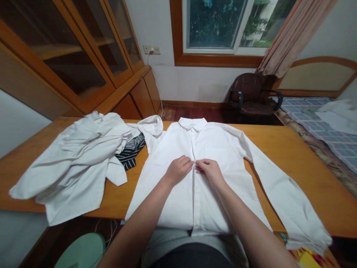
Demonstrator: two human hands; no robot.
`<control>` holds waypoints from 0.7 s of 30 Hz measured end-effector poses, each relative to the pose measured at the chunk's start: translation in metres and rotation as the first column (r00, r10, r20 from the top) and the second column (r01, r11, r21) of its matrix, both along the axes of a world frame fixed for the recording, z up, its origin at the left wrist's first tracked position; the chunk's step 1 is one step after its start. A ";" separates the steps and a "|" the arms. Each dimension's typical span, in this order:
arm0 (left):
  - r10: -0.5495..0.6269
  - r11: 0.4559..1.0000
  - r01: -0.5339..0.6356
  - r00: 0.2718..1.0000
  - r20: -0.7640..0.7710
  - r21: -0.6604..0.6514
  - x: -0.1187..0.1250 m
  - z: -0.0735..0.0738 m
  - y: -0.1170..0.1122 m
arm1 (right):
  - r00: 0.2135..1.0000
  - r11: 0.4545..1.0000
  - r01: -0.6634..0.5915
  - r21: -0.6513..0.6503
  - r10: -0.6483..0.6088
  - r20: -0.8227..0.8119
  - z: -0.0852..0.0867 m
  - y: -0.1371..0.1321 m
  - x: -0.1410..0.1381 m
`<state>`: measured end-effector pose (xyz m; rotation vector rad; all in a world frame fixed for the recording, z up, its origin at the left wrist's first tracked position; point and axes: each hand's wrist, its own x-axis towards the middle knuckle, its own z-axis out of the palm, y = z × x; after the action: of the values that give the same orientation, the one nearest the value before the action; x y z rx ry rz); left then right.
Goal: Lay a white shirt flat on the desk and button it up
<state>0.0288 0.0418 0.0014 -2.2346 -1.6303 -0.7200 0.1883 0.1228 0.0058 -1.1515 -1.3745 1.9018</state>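
Note:
A white long-sleeved shirt (164,178) lies front up across the table, its collar at the far edge. One sleeve stretches to the right and hangs over the near edge; the other is folded up at the left. My left hand (180,169) pinches the front placket from the left side, around mid-chest. From the right, my right hand (209,170) pinches the other front edge, its fingertips almost meeting those of the left. Any button between the fingertips is too small to make out.
Left on the wooden table (267,136) lies a heap of white garments (80,160), with a black striped cloth (132,152) beside it. A green round stool (82,251) stands below. Beyond are a brown armchair (248,93), a bed (326,123) and a glass-door cabinet (111,89).

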 end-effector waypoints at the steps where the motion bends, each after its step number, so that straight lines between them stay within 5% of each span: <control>1: 0.006 1.000 -0.006 1.000 0.003 -0.003 0.000 0.000 0.000 | 1.000 1.000 -0.008 -0.017 0.008 -0.011 0.002 0.000 0.000; 9: 0.028 0.998 -0.024 0.997 0.068 -0.062 -0.001 -0.002 0.001 | 0.991 0.992 -0.125 0.023 0.124 0.042 0.004 0.007 0.003; 21: 0.089 0.973 0.002 0.920 0.383 -0.230 -0.005 -0.008 0.007 | 0.956 0.967 -0.197 0.162 0.153 0.249 0.001 0.009 -0.003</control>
<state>0.0237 0.0489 -0.0062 -2.3057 -2.0328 -1.0751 0.1858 0.1321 0.0065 -1.2256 -1.7962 1.7511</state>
